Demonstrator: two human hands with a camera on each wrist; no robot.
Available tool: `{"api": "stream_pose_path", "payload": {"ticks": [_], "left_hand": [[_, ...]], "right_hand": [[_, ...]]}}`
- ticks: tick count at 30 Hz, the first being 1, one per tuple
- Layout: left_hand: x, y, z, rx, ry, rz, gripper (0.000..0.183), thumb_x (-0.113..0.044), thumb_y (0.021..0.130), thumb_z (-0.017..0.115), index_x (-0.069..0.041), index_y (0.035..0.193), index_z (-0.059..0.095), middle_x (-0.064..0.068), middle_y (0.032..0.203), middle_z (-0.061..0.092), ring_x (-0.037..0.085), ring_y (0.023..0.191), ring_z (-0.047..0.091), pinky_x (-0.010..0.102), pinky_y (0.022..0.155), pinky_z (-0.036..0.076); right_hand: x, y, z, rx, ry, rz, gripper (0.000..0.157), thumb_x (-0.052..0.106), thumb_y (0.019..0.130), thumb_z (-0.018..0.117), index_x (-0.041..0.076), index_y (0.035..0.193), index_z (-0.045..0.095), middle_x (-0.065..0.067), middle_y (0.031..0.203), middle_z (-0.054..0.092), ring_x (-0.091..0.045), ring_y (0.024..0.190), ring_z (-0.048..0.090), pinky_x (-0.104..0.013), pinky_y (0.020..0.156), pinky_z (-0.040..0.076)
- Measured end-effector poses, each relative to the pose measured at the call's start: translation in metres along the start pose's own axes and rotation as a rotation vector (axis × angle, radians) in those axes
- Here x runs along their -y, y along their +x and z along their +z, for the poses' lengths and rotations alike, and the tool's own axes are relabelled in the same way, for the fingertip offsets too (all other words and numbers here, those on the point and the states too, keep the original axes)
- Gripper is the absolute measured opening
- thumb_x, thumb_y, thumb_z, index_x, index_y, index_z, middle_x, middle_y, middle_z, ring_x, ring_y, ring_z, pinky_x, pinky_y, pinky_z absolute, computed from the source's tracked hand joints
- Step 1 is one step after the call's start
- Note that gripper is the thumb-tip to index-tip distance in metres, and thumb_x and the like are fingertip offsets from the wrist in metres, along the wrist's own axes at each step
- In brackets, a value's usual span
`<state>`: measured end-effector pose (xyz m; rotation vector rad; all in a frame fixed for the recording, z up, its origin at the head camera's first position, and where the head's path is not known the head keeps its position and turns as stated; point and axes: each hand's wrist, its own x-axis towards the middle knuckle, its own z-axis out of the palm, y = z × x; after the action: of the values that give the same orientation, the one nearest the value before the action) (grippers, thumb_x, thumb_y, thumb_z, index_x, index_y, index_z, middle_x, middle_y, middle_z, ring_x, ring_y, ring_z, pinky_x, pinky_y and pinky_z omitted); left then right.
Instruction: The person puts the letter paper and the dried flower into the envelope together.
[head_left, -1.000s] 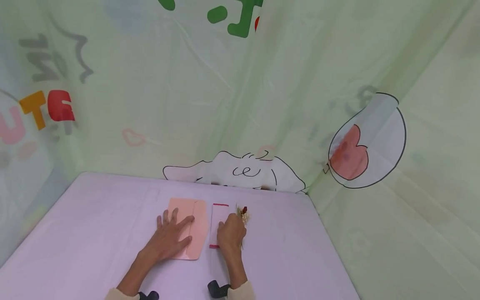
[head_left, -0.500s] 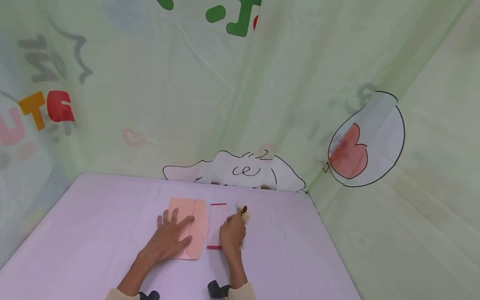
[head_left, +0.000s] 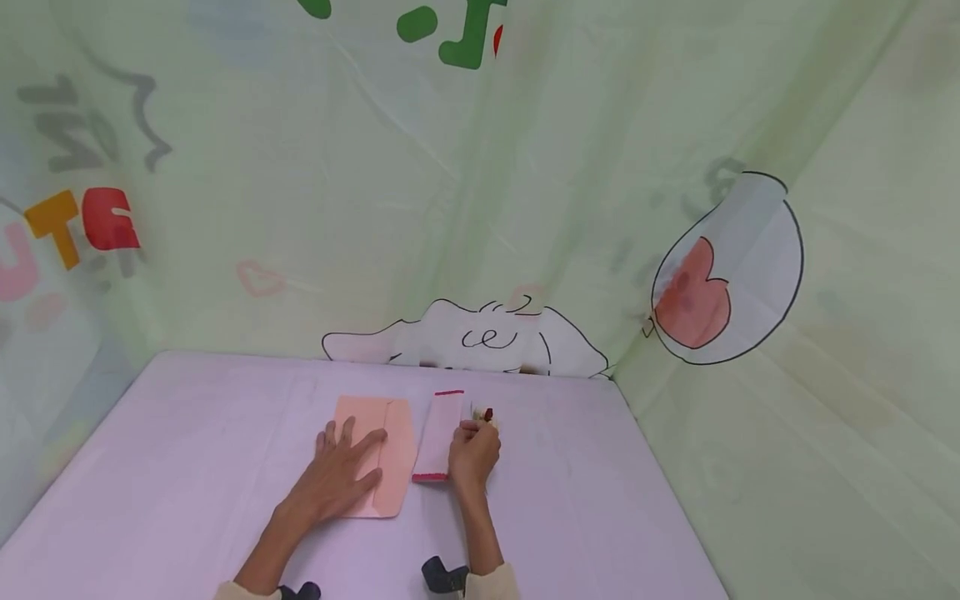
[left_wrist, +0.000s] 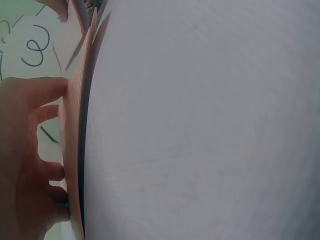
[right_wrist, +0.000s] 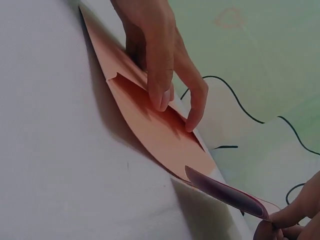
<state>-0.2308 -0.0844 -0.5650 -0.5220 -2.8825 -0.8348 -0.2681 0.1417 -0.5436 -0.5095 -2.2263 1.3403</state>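
Observation:
A peach-pink envelope [head_left: 393, 471] lies flap to the right, its pocket mouth gaping in the right wrist view. My left hand [head_left: 337, 471] rests on it with fingers spread; the thumb and a finger are at the pocket mouth. A pale pink card [head_left: 437, 437] with red strips along its far and near ends is just right of the envelope. My right hand [head_left: 474, 458] pinches its right edge. In the right wrist view the card [right_wrist: 227, 195] is curved, lifted off the surface, and casts a shadow near the envelope flap.
A small bunch of dried flowers [head_left: 488, 414] with a red bloom lies beyond my right hand, partly hidden by it. A white cloth [head_left: 585, 500] covers the table. Printed pale green curtains [head_left: 360, 208] hang along the back and sides.
My right hand has taken hold of the card, raised it off the table and tilted it. Its far end has swung right. The left hand stays on the envelope.

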Motion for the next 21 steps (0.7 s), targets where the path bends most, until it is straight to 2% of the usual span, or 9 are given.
{"api": "stream_pose_path", "payload": {"ticks": [2, 5, 9, 13, 15, 16, 19, 21], "left_hand": [[0.0, 0.001, 0.0, -0.012, 0.003, 0.008, 0.054, -0.038, 0.102, 0.069, -0.021, 0.152, 0.06, 0.041, 0.164, 0.04, 0.076, 0.15, 0.03, 0.082, 0.123, 0.024], [0.001, 0.001, 0.0, -0.018, -0.001, 0.009, 0.054, -0.038, 0.102, 0.07, -0.021, 0.152, 0.061, 0.041, 0.164, 0.04, 0.076, 0.15, 0.03, 0.082, 0.123, 0.024], [0.001, 0.001, 0.002, -0.011, -0.004, 0.001, 0.054, -0.039, 0.101, 0.07, -0.021, 0.151, 0.061, 0.04, 0.164, 0.041, 0.076, 0.15, 0.03, 0.083, 0.123, 0.024], [0.002, 0.001, 0.002, -0.005, 0.015, -0.006, 0.055, -0.04, 0.101, 0.07, -0.021, 0.152, 0.061, 0.039, 0.164, 0.041, 0.075, 0.15, 0.032, 0.083, 0.123, 0.025], [0.003, 0.002, 0.002, -0.001, 0.019, -0.01, 0.056, -0.041, 0.101, 0.07, -0.021, 0.153, 0.061, 0.039, 0.165, 0.041, 0.075, 0.15, 0.031, 0.082, 0.123, 0.025], [0.003, 0.002, 0.002, 0.0, 0.017, -0.011, 0.057, -0.042, 0.101, 0.07, -0.021, 0.153, 0.061, 0.039, 0.165, 0.04, 0.075, 0.15, 0.031, 0.082, 0.123, 0.025], [0.003, 0.002, 0.002, -0.002, 0.013, -0.013, 0.057, -0.042, 0.102, 0.069, -0.021, 0.154, 0.06, 0.04, 0.165, 0.04, 0.075, 0.15, 0.03, 0.082, 0.124, 0.025], [0.003, 0.002, 0.002, -0.005, 0.01, -0.011, 0.057, -0.042, 0.102, 0.068, -0.021, 0.154, 0.06, 0.041, 0.165, 0.039, 0.076, 0.15, 0.03, 0.082, 0.124, 0.025]], "right_hand": [[0.003, 0.002, -0.001, 0.008, 0.036, 0.023, 0.006, -0.004, 0.094, 0.073, -0.005, 0.095, 0.078, -0.019, 0.088, 0.074, -0.03, 0.082, 0.069, -0.049, 0.077, 0.062], [0.009, 0.001, -0.002, 0.063, 0.082, 0.096, 0.008, -0.002, 0.096, 0.073, -0.004, 0.099, 0.08, -0.018, 0.093, 0.073, -0.028, 0.086, 0.067, -0.042, 0.078, 0.062], [0.017, -0.006, -0.002, 0.144, 0.095, 0.136, 0.009, 0.001, 0.098, 0.074, -0.003, 0.102, 0.08, -0.016, 0.093, 0.072, -0.022, 0.08, 0.065, -0.032, 0.067, 0.058], [0.02, -0.016, 0.0, 0.19, 0.078, 0.128, 0.007, 0.002, 0.098, 0.075, -0.001, 0.101, 0.081, -0.014, 0.089, 0.071, -0.019, 0.073, 0.062, -0.027, 0.059, 0.053], [0.02, -0.02, 0.004, 0.183, 0.066, 0.106, 0.006, 0.001, 0.096, 0.076, 0.0, 0.097, 0.081, -0.013, 0.086, 0.072, -0.018, 0.072, 0.062, -0.027, 0.06, 0.052], [0.009, -0.018, 0.011, 0.171, 0.086, 0.06, 0.005, 0.003, 0.096, 0.078, 0.002, 0.094, 0.082, -0.01, 0.084, 0.072, -0.016, 0.071, 0.062, -0.027, 0.06, 0.051], [0.005, -0.021, 0.016, 0.144, 0.084, -0.002, 0.005, -0.002, 0.09, 0.078, 0.0, 0.087, 0.082, -0.009, 0.076, 0.072, -0.015, 0.066, 0.062, -0.027, 0.057, 0.05], [0.002, -0.022, 0.019, 0.144, 0.081, -0.011, 0.005, -0.003, 0.088, 0.078, 0.0, 0.086, 0.082, -0.007, 0.074, 0.071, -0.014, 0.066, 0.061, -0.026, 0.058, 0.048]]}}
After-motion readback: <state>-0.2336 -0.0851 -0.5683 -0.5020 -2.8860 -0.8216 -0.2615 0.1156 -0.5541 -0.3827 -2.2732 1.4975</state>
